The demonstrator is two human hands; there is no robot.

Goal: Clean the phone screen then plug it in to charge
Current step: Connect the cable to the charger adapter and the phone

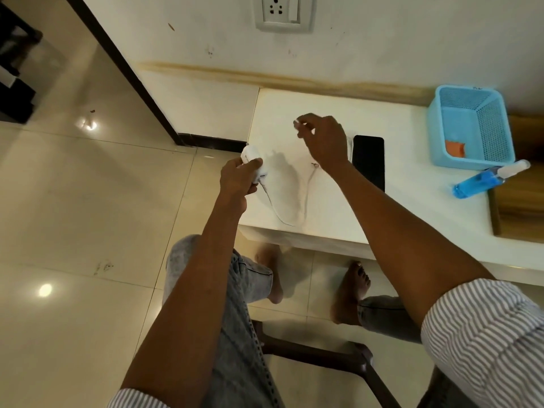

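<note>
A black phone (368, 161) lies screen up on the white table (412, 195), just right of my right hand. My left hand (240, 178) grips a white charger adapter (253, 163) at the table's left edge. From the adapter a white cable (290, 222) loops over the tabletop. My right hand (322, 141) is raised above the table and pinches the cable's white plug end (296, 122) between its fingertips. A wall socket (284, 13) sits on the wall above the table.
A light blue mesh basket (471, 128) holding an orange cloth (454, 148) stands at the table's right. A blue spray bottle (485, 179) lies in front of it. A wooden board (518, 207) is at far right. A dark chair frame (338, 357) and my legs are below.
</note>
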